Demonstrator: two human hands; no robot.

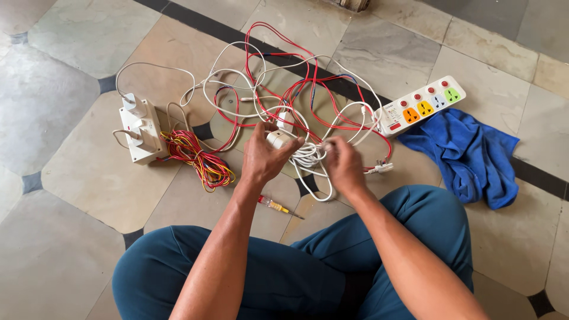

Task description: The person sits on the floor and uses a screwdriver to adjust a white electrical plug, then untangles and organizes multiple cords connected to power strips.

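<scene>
Bare forearms with no sleeves reaching the wrists, left hand (264, 155) and right hand (345, 166) without rings or watch, teal-blue trousers below the hands

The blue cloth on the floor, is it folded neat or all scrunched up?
Scrunched up. The blue cloth lies in a rumpled heap with loose folds and uneven edges, beside the white power strip.
</scene>
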